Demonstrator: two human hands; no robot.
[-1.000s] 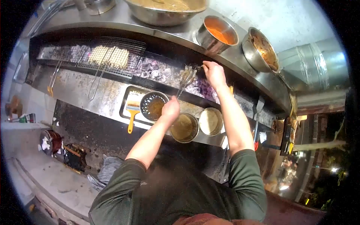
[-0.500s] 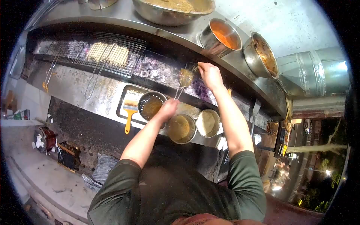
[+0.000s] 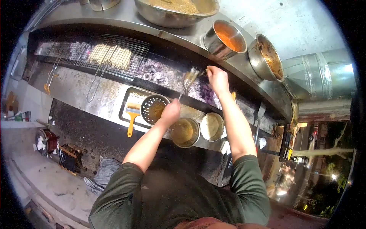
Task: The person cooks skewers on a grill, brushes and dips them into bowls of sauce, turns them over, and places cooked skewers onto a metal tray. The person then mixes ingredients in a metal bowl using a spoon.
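Observation:
My left hand (image 3: 171,111) is closed round the lower end of thin metal rods (image 3: 183,91), perhaps skewers or tongs. At their far end a yellowish-brown piece of food (image 3: 190,78), smeared by motion, hangs over the glowing charcoal (image 3: 206,93). Just right of it, my right hand (image 3: 218,79) has its fingers pinched together. A small dark blur shows at those fingertips; I cannot make out what it is. Below my left hand stand a pot of brown liquid (image 3: 152,110), a metal bowl (image 3: 184,132) and a paler one (image 3: 212,126).
A wire grill basket (image 3: 138,57) with pale food (image 3: 109,55) lies over the coals at left. A yellow-handled brush (image 3: 131,121) rests on a tray (image 3: 124,102). On the upper ledge stand a pot of orange sauce (image 3: 228,40), a large bowl (image 3: 175,19) and another bowl (image 3: 265,57).
The food on the rods has swung slightly and now looks blurred and narrower. My right hand has shifted a little right and down, and my left hand slightly down and left.

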